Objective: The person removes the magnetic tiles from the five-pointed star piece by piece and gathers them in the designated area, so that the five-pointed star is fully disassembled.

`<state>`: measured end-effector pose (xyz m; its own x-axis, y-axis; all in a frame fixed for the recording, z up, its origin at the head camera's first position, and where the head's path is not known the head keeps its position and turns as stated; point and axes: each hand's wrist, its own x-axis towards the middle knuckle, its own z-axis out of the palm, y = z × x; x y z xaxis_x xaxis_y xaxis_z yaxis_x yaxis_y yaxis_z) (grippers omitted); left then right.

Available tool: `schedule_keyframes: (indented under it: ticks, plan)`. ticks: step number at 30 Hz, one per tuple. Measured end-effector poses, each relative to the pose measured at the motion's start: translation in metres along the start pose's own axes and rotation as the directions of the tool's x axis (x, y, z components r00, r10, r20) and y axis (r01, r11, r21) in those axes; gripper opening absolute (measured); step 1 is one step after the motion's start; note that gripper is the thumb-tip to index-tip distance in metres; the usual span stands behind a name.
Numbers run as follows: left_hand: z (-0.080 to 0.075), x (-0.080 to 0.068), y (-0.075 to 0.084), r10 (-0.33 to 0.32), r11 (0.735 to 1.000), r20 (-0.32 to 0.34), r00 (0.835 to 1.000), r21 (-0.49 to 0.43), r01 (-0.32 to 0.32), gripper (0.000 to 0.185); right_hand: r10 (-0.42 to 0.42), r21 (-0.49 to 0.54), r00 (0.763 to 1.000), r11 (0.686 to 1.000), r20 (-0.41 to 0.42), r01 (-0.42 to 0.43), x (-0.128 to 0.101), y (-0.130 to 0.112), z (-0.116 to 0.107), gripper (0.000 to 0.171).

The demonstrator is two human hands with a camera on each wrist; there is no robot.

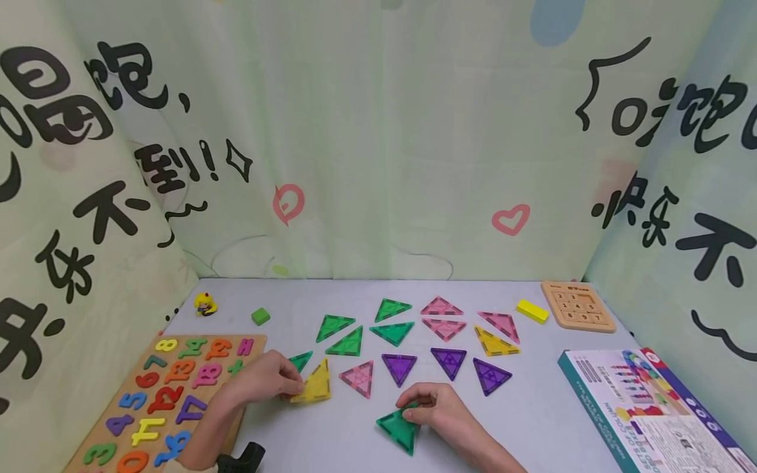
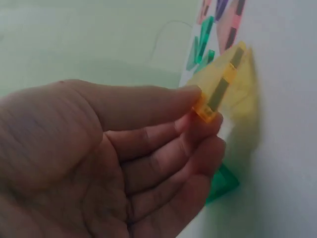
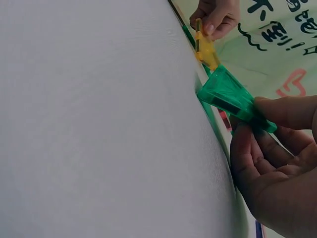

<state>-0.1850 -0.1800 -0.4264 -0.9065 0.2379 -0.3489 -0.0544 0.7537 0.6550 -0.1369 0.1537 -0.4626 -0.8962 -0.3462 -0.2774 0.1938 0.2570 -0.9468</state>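
The left hand pinches one corner of a yellow triangle tile between thumb and curled fingers; the tile lies on the table just right of the hand, with one edge lifted in the left wrist view. A small green triangle lies just behind it. The right hand grips the upper edge of a green triangle tile with thumb above and curled fingers below; the tile's far point touches the table, near the front edge.

The table is a pale grey surface. Further triangles in green, pink, purple and yellow lie flat in rows behind the hands. A wooden number board sits at the left, a boxed set at the right, a number puzzle at the back right. Light green printed curtains enclose three sides.

The boxed set and the number board are cut off by the frame. The left wrist view is blurred; the fingertips under the yellow tile are hidden.
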Motion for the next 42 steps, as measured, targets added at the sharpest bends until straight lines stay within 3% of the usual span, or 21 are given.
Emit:
schedule_keyframes:
  ticks: [7,11,12,15,19,25,31,42]
  plan:
    - [0.004,0.001,0.002,-0.081,0.986,-0.064,0.995,0.138,0.089,0.007,-0.009,-0.012,1.000,1.000,0.010,0.009,-0.001,-0.001,0.002,0.024]
    - [0.005,0.000,0.007,-0.069,0.987,-0.083,0.994,0.143,0.080,0.006,-0.002,-0.006,1.000,1.000,0.020,0.002,-0.001,-0.004,0.003,0.025]
    - [0.006,-0.001,0.009,-0.048,0.990,-0.078,0.996,0.131,0.058,0.006,0.001,-0.004,1.000,1.000,0.021,-0.001,-0.001,-0.004,0.003,0.026]
    - [0.012,-0.002,0.018,0.091,0.992,-0.021,0.996,0.089,-0.089,0.006,0.014,0.004,1.000,1.000,0.023,-0.014,-0.001,-0.004,0.003,0.028]
    - [0.033,-0.005,0.032,0.245,0.969,0.103,0.964,-0.006,-0.246,0.006,0.036,0.023,0.999,0.999,0.019,-0.036,-0.002,-0.003,0.007,0.030]
    - [0.070,-0.007,0.048,0.281,0.959,0.220,0.934,-0.097,-0.265,0.006,0.031,0.056,0.999,0.998,0.025,-0.032,-0.003,-0.004,0.013,0.031]
    - [0.079,-0.010,0.052,0.227,0.972,0.229,0.947,-0.105,-0.208,0.007,0.029,0.054,0.999,0.998,0.019,-0.030,-0.003,-0.004,0.015,0.030]
    - [0.053,-0.016,0.034,0.105,0.993,0.166,0.981,0.028,-0.111,0.011,0.011,0.041,1.000,0.999,0.015,-0.012,-0.007,-0.003,0.008,0.029]
